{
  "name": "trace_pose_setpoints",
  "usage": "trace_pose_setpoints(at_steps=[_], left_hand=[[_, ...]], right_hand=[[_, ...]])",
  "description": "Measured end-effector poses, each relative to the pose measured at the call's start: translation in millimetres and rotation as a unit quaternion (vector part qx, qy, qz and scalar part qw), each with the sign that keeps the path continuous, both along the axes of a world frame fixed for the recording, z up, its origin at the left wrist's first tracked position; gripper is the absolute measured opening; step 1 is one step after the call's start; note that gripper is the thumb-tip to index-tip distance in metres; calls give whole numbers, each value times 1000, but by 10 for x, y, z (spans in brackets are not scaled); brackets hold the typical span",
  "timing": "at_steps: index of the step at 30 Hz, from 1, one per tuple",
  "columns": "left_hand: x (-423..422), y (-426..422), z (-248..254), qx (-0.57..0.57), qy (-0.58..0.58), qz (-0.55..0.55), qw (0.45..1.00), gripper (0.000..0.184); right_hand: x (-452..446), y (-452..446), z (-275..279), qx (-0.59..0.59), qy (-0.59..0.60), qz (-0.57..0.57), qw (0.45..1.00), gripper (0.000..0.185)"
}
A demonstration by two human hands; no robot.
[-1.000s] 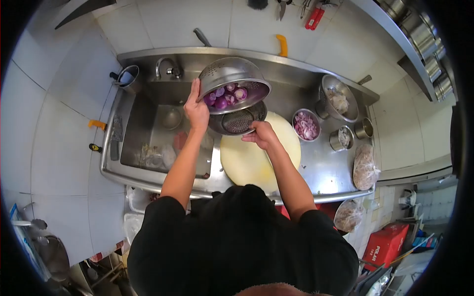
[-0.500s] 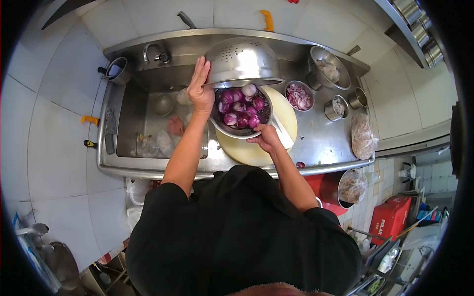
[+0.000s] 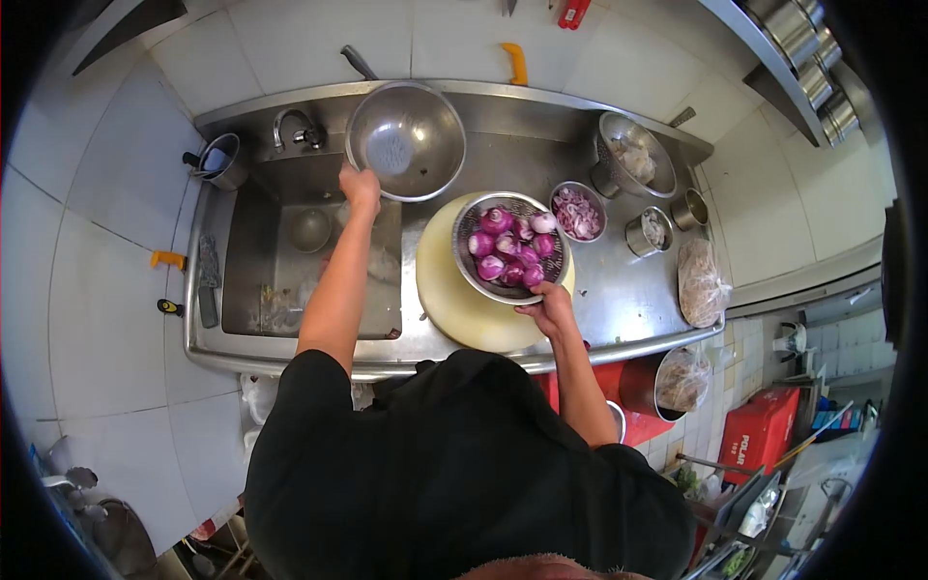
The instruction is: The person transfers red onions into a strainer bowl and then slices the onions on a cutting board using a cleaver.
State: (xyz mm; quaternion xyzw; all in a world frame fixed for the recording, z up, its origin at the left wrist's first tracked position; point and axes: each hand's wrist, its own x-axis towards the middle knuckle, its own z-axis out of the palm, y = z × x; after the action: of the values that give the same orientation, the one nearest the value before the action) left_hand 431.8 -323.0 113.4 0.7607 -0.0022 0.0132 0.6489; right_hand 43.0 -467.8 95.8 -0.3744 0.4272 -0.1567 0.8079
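Observation:
Peeled red onions (image 3: 507, 246) fill a perforated metal colander (image 3: 468, 273) over the round, pale yellow cutting board (image 3: 440, 290). My right hand (image 3: 551, 310) grips the colander's near right rim, fingers closed around it. At the upper left, my left hand (image 3: 361, 186) is closed on the rim of a large metal bowl (image 3: 435, 145), which faces up near the sink's back edge. The bowl's inside shows only a small dark speck and glare. Right of the colander stands a bowl of sliced red onion (image 3: 577, 211).
The steel sink (image 3: 377, 261) on the left holds a small bowl (image 3: 310, 230) and plastic bags. Another colander (image 3: 635, 155), small metal pots (image 3: 649, 232) and a bagged item (image 3: 703, 282) line the counter's right side. A faucet (image 3: 299, 130) rises behind the sink.
The large bowl, earlier tipped over above the onions with its outside showing, has moved left and turned upright in my left hand. The colander of onions has shifted right with my right hand.

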Motion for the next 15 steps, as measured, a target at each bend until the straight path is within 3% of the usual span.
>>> trace_pose_setpoints(at_steps=[2, 3, 6, 7, 10, 13, 15], left_hand=[[142, -102, -499, -57, 16, 35, 998, 51], [162, -95, -575, 6, 27, 29, 999, 48], [229, -157, -712, -84, 193, -31, 977, 36], [458, -283, -1220, -86, 205, -57, 973, 30], [377, -378, -1100, -21, 244, -182, 952, 30], [283, -380, -972, -11, 254, -224, 941, 47], [158, -359, -906, -36, 246, -192, 949, 59]], right_hand=[[41, -102, 114, -7, -3, -10, 1000, 33], [94, -189, 134, -26, 14, 0, 1000, 35], [367, -435, 191, -48, 10, -7, 999, 36], [525, -456, 337, -50, -6, 10, 999, 33], [1060, -623, 481, -81, -12, 49, 995, 29], [1613, -797, 477, -89, -32, 74, 993, 24], [1888, -952, 332, -108, -30, 109, 988, 21]])
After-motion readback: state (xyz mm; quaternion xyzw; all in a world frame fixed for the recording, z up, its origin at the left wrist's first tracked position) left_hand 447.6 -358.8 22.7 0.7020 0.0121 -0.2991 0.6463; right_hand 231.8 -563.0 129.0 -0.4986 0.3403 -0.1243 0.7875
